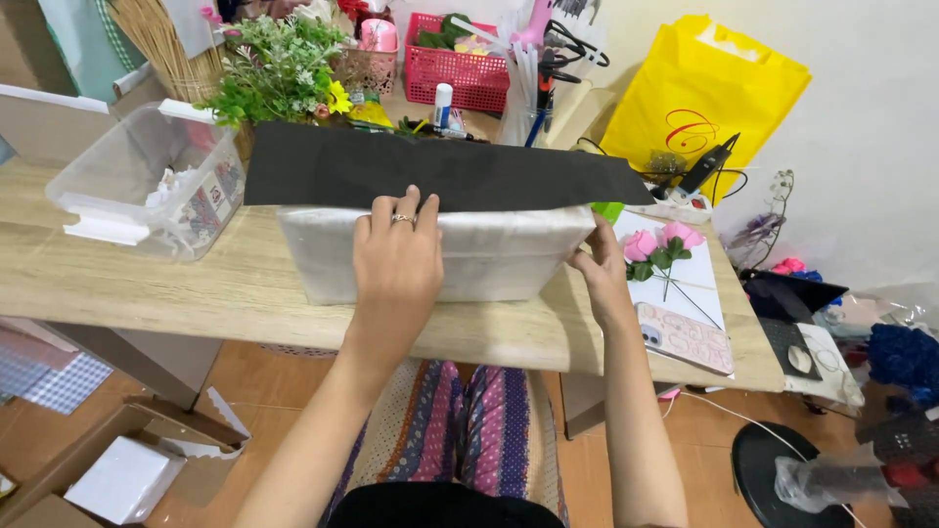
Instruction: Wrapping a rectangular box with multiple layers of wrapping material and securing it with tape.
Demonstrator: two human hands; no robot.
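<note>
wrapped block (pixel 489 254) on counter (pixel 196 293), near edge, under black sheet (pixel 440 171) | left hand (pixel 396 264) flat on front face, fingers spread, gripping nothing | right hand (pixel 602 269) cupping right end, fingers loosely curled | film wrap likely slippery, block looks stiff, probably light | best held at both ends

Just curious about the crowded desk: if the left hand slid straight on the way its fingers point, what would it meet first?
The left hand lies flat on the white wrapped block, fingers pointing away from the person. Its fingertips already reach the black sheet on top, so that comes first; beyond it probably the glue stick, though depth is unclear.
</note>
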